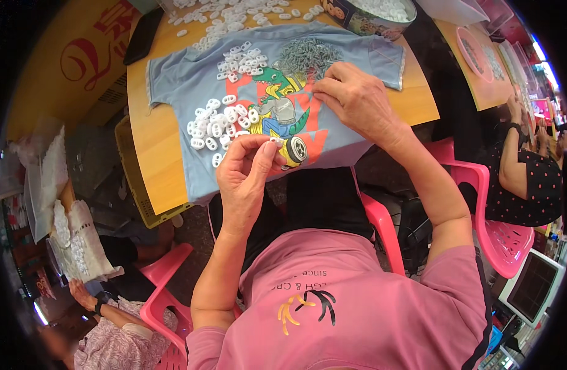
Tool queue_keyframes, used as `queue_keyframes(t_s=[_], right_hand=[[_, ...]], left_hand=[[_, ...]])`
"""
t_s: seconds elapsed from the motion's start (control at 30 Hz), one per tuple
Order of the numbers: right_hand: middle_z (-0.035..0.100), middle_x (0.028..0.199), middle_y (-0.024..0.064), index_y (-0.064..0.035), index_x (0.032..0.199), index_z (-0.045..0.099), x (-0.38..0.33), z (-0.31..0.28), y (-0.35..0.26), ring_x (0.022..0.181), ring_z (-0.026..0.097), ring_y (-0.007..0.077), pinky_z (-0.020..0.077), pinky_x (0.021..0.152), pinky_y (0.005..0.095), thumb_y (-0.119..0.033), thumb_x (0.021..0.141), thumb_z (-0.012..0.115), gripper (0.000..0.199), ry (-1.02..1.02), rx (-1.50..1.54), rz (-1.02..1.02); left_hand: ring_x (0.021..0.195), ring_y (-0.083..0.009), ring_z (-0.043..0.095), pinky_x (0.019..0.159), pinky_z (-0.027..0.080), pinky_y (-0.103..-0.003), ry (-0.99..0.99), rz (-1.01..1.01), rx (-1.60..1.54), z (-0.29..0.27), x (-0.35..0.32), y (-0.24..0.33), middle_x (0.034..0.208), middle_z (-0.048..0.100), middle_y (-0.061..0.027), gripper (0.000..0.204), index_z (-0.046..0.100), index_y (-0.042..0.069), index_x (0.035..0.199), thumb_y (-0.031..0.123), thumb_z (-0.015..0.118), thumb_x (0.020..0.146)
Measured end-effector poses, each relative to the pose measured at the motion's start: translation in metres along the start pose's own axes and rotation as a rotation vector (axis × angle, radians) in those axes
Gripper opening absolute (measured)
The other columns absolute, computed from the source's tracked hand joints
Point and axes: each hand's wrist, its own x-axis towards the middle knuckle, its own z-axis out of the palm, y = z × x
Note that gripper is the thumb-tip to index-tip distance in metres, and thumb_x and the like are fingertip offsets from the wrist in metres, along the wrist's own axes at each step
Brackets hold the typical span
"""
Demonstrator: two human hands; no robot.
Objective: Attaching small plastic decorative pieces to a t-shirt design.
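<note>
At left, beyond the table (152,166), a co-worker's hand (82,295) rests near a pale cloth (101,246) strewn with white pieces. A yellow crate (124,151) stands below the table's left edge, and a dark phone (143,36) lies at its far left corner. A pale blue shirt (172,80), printed with a green crocodile (288,112), covers the middle of the table, its hem reaching over the near edge. On the shirt's left half lie two groups of oval, two-holed white pieces: a near group (214,126) and a far group (241,60); more white pieces (234,26) scatter along the table's far edge. The left hand (245,169), above the shirt's near edge, pinches a small white piece (273,140) between thumb and forefinger. A heap of grey pieces (308,57) occupies the shirt's far right part. The right hand (360,102) is just beside it, thumb and forefinger drawn close; whether they grip anything cannot be told. A tin (355,18) of white pieces stands at the table's far edge, right of centre. At far right sits another co-worker (527,188).
</note>
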Motion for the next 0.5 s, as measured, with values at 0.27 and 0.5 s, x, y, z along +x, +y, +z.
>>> queue_keyframes(t_s=[0.27,0.5], right_hand=[[0.059,0.086,0.0069,-0.0049,0.087,0.065,0.004,-0.011,0.005,0.081,0.062,0.0262,0.0495,0.067,0.0366,-0.008,0.079,0.068,0.009,-0.093,-0.025,-0.076],[0.060,0.087,0.0072,-0.0042,0.087,0.065,-0.002,-0.012,0.007,0.081,0.062,0.0275,0.0496,0.067,0.0375,-0.008,0.080,0.067,0.009,-0.105,-0.042,-0.050]], left_hand=[[0.077,-0.0083,0.063,0.069,0.052,-0.022,0.010,-0.005,-0.028,0.000,-0.002,-0.001,0.090,0.066,-0.0048,0.011,0.061,-0.001,0.103,0.008,0.060,0.096],[0.079,-0.0108,0.064,0.072,0.053,-0.025,-0.039,0.017,0.060,-0.005,-0.001,-0.003,0.093,0.067,-0.0058,0.014,0.061,0.000,0.105,0.011,0.059,0.096]])
